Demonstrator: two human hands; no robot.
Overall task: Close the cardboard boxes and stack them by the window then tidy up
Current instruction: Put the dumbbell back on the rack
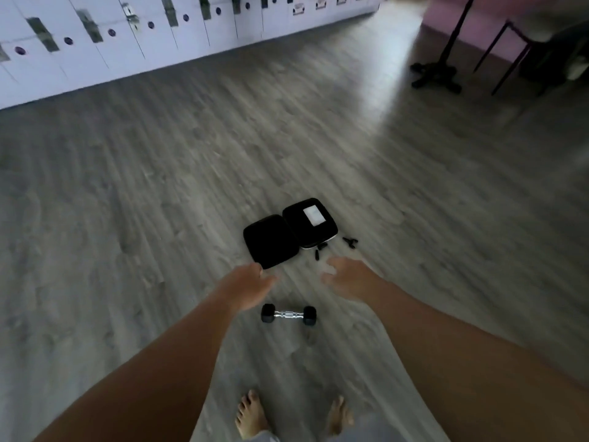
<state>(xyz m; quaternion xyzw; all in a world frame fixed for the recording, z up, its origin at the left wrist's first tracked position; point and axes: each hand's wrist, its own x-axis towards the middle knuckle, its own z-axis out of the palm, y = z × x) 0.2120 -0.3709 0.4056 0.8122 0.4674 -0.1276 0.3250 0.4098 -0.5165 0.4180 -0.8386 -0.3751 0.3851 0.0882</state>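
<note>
Currently, I see both arms extended forward and down over a grey wood-grain floor (127,202). My left hand (251,287) is empty, fingers spread loosely, its fingertips overlapping the near corner of an open black case (271,240) in the view; whether they touch it I cannot tell. My right hand (347,275) is likewise empty, fingers apart and slightly curled, hovering above the floor at about 5 o'clock from the case.

The case lies flat, both halves splayed open. The half at 1 o'clock carries a pale rectangular card (314,215). Several small black parts (350,241) lie scattered on the floor just beside that half, at its near-right edge; motion blur prevents identifying them.

A dumbbell (289,315) with black ends and a metal grip rests on the floor at 6 o'clock from the case, between the two forearms. Two bare feet (251,416) stand at the bottom edge of the view.

White lockers (95,43) line the wall at 11 o'clock. A black stand base (435,74) sits at 1 o'clock. No cardboard boxes appear in this view.
</note>
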